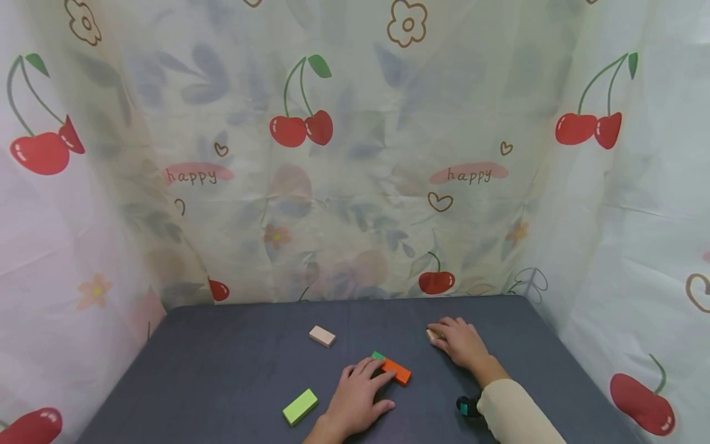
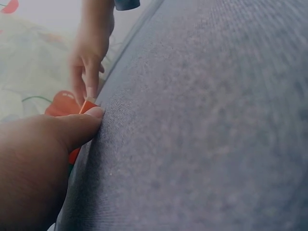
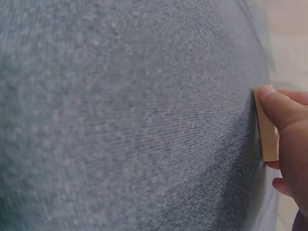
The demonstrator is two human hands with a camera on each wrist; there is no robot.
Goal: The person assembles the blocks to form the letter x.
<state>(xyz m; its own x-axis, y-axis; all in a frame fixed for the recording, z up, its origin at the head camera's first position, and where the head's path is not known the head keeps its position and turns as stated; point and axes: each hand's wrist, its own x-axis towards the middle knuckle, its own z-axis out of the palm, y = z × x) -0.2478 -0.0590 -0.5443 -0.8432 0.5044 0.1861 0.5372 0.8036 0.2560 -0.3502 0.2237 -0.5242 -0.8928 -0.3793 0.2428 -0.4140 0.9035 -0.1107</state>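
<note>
My left hand [image 1: 359,394] reaches over an orange block [image 1: 400,374] and a green block [image 1: 378,356] that lie end to end. Its fingers rest on these blocks, and the thumb stands out to the side in the head view. Part of the orange block [image 2: 86,106] shows beyond the thumb in the left wrist view. Farther right and back, my right hand [image 1: 461,340] pinches a plain wooden block [image 3: 267,130] between thumb and fingers, at the tabletop. The fingers cover much of that block in the head view.
A pale wooden block [image 1: 322,336] lies toward the back, left of the orange and green pair. Nearer the front left is a lime-green block [image 1: 300,407]. A dark grey cloth covers the table [image 1: 222,351], with printed curtains [image 1: 355,185] around its back and sides.
</note>
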